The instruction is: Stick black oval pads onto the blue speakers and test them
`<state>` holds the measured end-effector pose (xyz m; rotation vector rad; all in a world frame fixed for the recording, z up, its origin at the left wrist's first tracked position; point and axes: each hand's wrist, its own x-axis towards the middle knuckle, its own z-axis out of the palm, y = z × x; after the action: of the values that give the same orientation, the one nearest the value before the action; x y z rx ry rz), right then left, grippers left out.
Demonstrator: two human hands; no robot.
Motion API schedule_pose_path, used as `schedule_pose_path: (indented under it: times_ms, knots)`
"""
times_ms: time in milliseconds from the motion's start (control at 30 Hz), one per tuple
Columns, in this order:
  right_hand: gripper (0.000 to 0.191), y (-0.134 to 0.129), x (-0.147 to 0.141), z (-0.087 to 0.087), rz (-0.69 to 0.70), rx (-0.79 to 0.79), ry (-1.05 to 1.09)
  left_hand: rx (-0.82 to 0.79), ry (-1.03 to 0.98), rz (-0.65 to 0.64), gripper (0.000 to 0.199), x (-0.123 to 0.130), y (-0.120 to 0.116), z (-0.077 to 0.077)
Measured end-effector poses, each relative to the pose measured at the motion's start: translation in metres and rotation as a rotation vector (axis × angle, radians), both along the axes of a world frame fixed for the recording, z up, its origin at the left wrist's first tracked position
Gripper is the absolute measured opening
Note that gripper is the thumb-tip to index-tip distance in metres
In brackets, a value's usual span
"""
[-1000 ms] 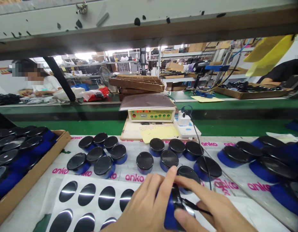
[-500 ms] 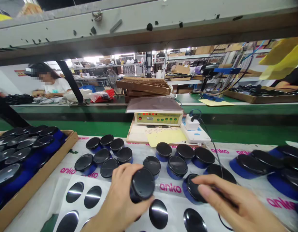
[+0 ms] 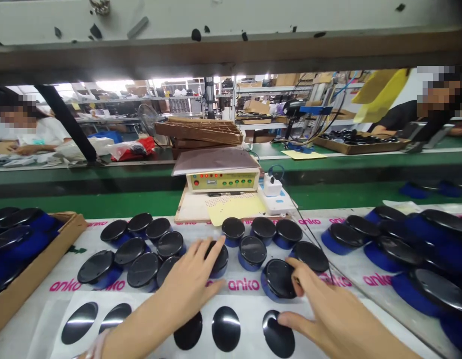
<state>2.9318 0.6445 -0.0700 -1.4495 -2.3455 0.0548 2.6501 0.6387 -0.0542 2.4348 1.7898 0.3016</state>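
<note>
Round pieces with glossy black tops and blue sides stand in groups on the table sheet. Over one black-topped piece (image 3: 219,262), my left hand (image 3: 189,279) reaches with fingers spread and thumb apart, partly hiding it. Another such piece (image 3: 158,276) shows behind my left wrist. My right hand (image 3: 315,299) is open, its bent index finger at the right edge of a black-topped blue piece (image 3: 279,278). The right thumb hovers over or touches a black oval disc (image 3: 279,341) on a white backing sheet (image 3: 206,344); contact cannot be told.
A cardboard tray (image 3: 72,234) of similar pieces stands left, and more pieces (image 3: 395,249) crowd the right. Behind are a control box (image 3: 223,180), a white power plug (image 3: 272,185) and a cable. A shelf beam (image 3: 231,55) crosses overhead. Two people sit across the bench.
My left hand has let go of the round piece it held and moved to one on the table. My right hand has opened beside a nearer piece. The view has turned right.
</note>
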Motion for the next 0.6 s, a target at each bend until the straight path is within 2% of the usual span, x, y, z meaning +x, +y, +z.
schedule_pose_path:
  times_ms: [67,133,267,367,433,500,600]
  knots:
    - [0.018,0.004,-0.012,-0.007,0.053,-0.145,-0.033,-0.096,-0.026,-0.014,0.055,0.013,0.008,0.002]
    - [0.014,0.006,-0.015,-0.008,0.047,-0.250,-0.029,-0.162,-0.121,-0.076,0.053,0.021,0.007,0.003]
    - [0.012,0.006,-0.007,0.001,0.068,-0.276,-0.041,-0.253,-0.310,-0.231,0.059,0.032,-0.001,0.005]
    - [0.010,0.011,-0.004,0.017,0.080,-0.259,-0.029,-0.178,-0.311,-0.222,0.042,0.039,0.008,0.012]
    - [0.008,0.025,-0.007,0.027,0.091,-0.187,-0.020,-0.079,-0.247,-0.195,0.035,0.047,0.024,0.017]
    - [0.006,0.047,-0.013,0.034,0.155,-0.100,-0.048,-0.038,-0.181,-0.187,0.038,0.056,0.041,0.019]
    - [0.020,0.088,-0.024,0.035,0.279,-0.100,-0.102,-0.057,-0.145,-0.185,0.047,0.071,0.059,0.018]
